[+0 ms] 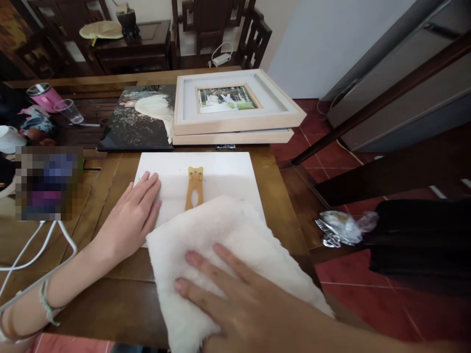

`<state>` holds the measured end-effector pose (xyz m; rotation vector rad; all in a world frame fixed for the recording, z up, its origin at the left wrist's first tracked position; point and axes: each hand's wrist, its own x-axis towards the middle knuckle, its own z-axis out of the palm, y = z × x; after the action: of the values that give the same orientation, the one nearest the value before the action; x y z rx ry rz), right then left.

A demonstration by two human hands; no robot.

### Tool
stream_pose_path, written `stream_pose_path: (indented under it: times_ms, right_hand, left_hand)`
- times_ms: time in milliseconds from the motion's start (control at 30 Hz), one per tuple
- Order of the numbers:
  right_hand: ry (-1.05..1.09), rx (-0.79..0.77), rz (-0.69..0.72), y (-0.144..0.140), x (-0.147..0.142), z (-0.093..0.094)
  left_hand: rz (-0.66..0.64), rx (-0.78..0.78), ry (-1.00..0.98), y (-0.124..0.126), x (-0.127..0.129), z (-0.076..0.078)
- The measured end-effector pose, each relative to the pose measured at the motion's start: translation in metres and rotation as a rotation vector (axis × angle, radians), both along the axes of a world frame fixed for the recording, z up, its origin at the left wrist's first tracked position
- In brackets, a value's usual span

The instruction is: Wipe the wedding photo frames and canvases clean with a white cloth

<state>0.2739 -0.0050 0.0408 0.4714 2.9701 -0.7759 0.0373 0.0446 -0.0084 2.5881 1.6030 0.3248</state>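
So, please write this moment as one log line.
left hand: flat on white board | right hand: flat on white cloth | cloth: over board

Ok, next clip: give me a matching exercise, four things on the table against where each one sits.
Things:
1. left hand
2. right hand
3. white fluffy cloth
4. framed photo

Places:
A. stacked on another frame, far end of the table
B. flat on the white board's left edge
C. pressing on the cloth
D. draped over the board's near part

Pairs: 1-B, 2-C, 3-D, 4-A
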Motion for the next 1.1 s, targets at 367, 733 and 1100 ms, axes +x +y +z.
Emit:
stream_pose_path:
  times_ms: [367, 733, 1100]
  right_hand:
    - [-0.071, -0.095, -0.114, 0.048, 0.014, 0.028]
    - [-0.2, 0.408, -0.214, 0.083, -0.017, 0.005]
    - [-0.013, 0.263, -0.094, 0.006, -0.02, 0.004]
  left_hand:
    - [-0.013, -0.019, 0.02, -0.001, -0.003, 0.003]
    - [0.011, -0.007, 0.01, -0.002, 0.002, 0.004]
    - [-0.023, -0.028, 0.004, 0.0, -0.005, 0.001]
